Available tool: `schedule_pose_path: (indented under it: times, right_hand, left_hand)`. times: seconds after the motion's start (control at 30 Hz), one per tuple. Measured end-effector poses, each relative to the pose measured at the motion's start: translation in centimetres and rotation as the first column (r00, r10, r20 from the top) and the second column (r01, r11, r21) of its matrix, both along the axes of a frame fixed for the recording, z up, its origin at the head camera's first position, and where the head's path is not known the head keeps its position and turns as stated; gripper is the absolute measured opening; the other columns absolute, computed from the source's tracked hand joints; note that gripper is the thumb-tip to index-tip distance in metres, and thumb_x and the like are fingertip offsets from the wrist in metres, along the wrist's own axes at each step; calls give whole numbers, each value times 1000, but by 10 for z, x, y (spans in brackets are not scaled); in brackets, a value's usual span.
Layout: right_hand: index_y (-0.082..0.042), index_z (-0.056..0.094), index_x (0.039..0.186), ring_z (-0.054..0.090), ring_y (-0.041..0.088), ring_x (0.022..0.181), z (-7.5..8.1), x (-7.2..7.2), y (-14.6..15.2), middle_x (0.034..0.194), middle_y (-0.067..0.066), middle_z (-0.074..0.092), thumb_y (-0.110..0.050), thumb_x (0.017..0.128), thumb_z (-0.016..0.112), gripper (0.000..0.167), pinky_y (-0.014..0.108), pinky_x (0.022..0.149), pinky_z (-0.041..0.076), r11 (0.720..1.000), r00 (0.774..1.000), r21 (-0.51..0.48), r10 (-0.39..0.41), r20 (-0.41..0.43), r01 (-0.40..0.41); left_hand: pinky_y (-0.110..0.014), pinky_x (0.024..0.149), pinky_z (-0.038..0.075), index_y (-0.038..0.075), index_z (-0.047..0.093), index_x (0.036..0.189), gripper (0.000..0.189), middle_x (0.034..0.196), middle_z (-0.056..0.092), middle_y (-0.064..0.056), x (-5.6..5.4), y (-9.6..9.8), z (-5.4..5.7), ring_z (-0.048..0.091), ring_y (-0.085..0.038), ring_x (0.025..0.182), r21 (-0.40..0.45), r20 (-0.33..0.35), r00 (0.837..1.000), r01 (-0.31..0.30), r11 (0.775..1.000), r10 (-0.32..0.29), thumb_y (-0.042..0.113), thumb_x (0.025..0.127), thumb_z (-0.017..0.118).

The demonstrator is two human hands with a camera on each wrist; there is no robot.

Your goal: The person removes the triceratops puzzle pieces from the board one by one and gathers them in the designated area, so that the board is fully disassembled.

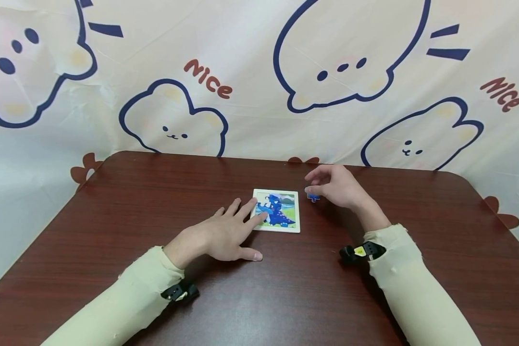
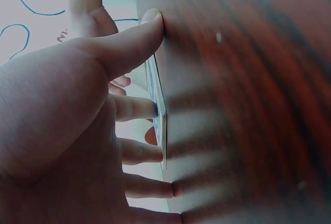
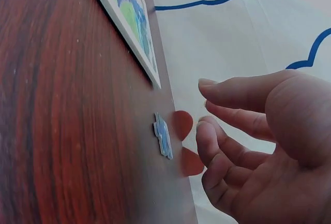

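A white-framed jigsaw puzzle with a blue dinosaur picture lies flat on the brown table. My left hand is spread, its fingers straight; in the left wrist view two fingertips touch the puzzle's edge, the others and the thumb resting on the table. One loose blue puzzle piece lies on the table to the right of the frame. My right hand hovers just above that piece, thumb and fingers loosely bent. In the right wrist view a gap shows between its fingertips and the piece, and nothing is held.
The dark wood table extends around the puzzle to rounded far corners. Behind it hangs a pale cloth printed with cartoon outlines. A dark wrist device is worn on the right sleeve, another on the left.
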State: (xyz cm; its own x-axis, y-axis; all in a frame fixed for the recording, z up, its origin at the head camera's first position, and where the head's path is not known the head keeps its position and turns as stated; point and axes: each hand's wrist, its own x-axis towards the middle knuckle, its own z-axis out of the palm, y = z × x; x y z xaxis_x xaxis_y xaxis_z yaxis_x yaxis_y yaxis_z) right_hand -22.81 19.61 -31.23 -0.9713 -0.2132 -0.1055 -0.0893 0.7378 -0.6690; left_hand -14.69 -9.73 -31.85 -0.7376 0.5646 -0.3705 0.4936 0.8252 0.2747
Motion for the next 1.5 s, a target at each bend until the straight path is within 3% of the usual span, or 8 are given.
schedule_pose_path:
  times: [0.23,0.47,0.57,0.63,0.97,1.5]
  right_hand:
    - [-12,72,131,61,30,111,2,0,-10,123,12,68,-25,98,77,35,35,85,55,1000,1000,-6,3,-4,-3]
    - [-12,73,128,62,29,102,-2,2,-19,118,11,68,-25,97,78,34,31,77,55,999,1000,-39,19,8,-19]
    - [-11,73,128,63,29,98,-3,4,-24,117,11,68,-24,97,78,34,30,76,57,997,999,-63,41,17,-39]
    - [-12,72,129,64,28,96,-5,4,-29,116,11,68,-23,97,78,34,29,76,58,996,998,-74,55,24,-53]
    - [-10,70,133,63,27,104,-12,8,-49,117,11,68,-20,98,77,38,31,83,56,990,991,-60,129,37,-126]
    - [-14,74,129,62,28,110,-16,13,-57,123,10,69,-20,97,78,32,43,97,55,987,988,53,152,30,-153]
  left_hand:
    - [-71,129,17,23,23,171,91,181,3,-14,-2,-1,-2,4,-49,165,-6,5,1000,2,1000,-2,61,100,64]
    - [-72,129,14,33,18,171,92,182,-3,-8,-15,-4,-28,-2,-46,166,17,4,1000,1,1000,-1,75,98,55]
    - [-73,128,14,35,18,171,94,182,-4,-7,-18,-5,-33,-2,-46,166,17,-2,1000,3,1000,-3,78,96,54]
    - [-73,128,13,35,18,171,93,182,-4,-7,-17,-5,-32,-2,-46,166,14,1,1000,1,1000,-1,76,97,55]
    - [-70,130,17,25,20,172,88,181,0,-13,-2,2,-3,2,-48,166,-37,11,1000,-2,999,2,61,102,60]
    - [-71,129,16,24,20,172,88,181,0,-14,-1,1,-3,2,-48,166,-20,9,1000,3,1000,-2,61,102,60]
